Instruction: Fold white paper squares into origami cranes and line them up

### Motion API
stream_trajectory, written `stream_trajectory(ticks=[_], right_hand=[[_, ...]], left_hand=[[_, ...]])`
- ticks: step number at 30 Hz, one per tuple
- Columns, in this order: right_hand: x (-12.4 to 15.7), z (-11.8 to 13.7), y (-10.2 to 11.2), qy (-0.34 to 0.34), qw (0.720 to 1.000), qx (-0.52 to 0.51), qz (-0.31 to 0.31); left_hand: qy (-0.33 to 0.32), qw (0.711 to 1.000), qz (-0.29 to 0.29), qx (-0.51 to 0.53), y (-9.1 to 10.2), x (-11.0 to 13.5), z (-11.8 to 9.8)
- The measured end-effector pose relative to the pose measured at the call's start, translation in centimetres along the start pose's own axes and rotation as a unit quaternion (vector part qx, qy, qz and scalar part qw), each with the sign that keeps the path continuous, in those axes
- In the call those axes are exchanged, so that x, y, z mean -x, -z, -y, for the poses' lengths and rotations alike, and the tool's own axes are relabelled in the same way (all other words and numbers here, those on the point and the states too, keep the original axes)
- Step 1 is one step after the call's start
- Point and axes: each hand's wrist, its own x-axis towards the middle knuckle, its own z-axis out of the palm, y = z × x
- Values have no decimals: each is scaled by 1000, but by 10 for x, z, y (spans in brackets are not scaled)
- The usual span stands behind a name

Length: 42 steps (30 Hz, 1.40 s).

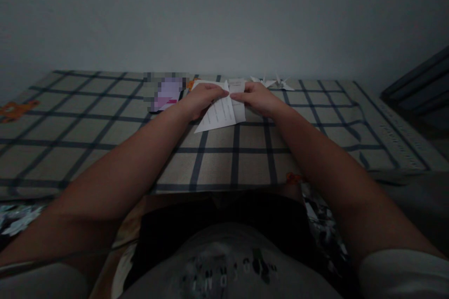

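Observation:
Between my two hands is a white sheet of printed paper (219, 116), partly folded, with lines of text and a pointed corner at its lower left. My left hand (206, 98) grips its left side, the thumb pressed on the upper face. On the other side my right hand (257, 98) pinches the paper near its upper middle, the thumb tip close to the left thumb. The fingers under the sheet are hidden. Just beyond the right hand lie two folded white paper figures, a nearer one (264, 82) and another (284, 84) to its right.
A checked cloth (217, 163) covers the table, which meets a plain wall (224, 18) at the back. Left of my hands lies a phone (168, 93) with a lit, partly blurred screen. An orange print (17, 110) marks the cloth at far left. Dark slats (417, 74) stand at right.

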Motion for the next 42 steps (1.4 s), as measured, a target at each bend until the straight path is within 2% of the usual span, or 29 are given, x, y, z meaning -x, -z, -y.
stream_trajectory(ticks=[7,14,16,22,30,35,42], right_hand=[[0,2,-1,-13,1000,3,-6],[0,8,-1,71,981,168,-67],[-1,7,-1,72,984,148,-66],[-1,3,1,18,997,72,-29],[-4,-3,4,9,1000,15,-21],[-3,-2,3,14,999,31,-18],[0,9,-4,50,993,89,-65]], left_hand=[[-4,1000,18,2,3,-3,3],[2,1000,4,10,-1,-1,1],[-2,1000,-1,24,-1,-2,1],[-7,1000,-8,18,0,-3,0],[-11,1000,2,-3,-3,0,-3],[-8,999,-16,-27,-5,4,-6],[-8,1000,8,16,-1,-1,-1]])
